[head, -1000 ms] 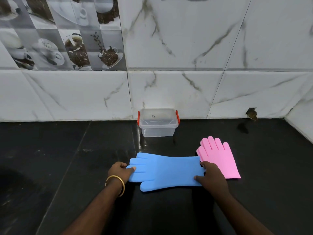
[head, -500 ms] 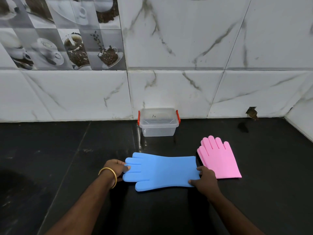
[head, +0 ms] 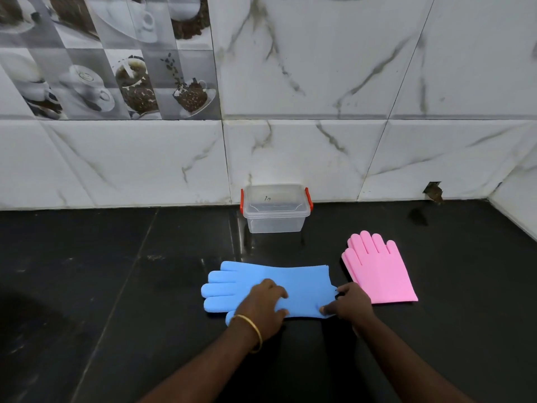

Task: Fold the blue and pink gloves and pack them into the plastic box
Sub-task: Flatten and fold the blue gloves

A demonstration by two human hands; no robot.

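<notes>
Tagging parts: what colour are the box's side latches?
Red-orange latches on the clear plastic box, head view.

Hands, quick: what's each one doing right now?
Left hand: open, resting flat on the blue glove.
Right hand: pinching the blue glove's cuff edge.

The plastic box point(head: 275, 209) is standing on the bench point(head: 116, 286) against the tiled wall point(head: 319, 82). The first glove point(head: 302, 283) is lying flat in front of the box, fingers pointing left. The second glove point(head: 380, 271) is lying just to its right, fingers pointing toward the wall. The left hand point(head: 263, 308) is resting on the first glove's middle; the right hand point(head: 351, 303) is resting at its cuff end, between the two gloves.
</notes>
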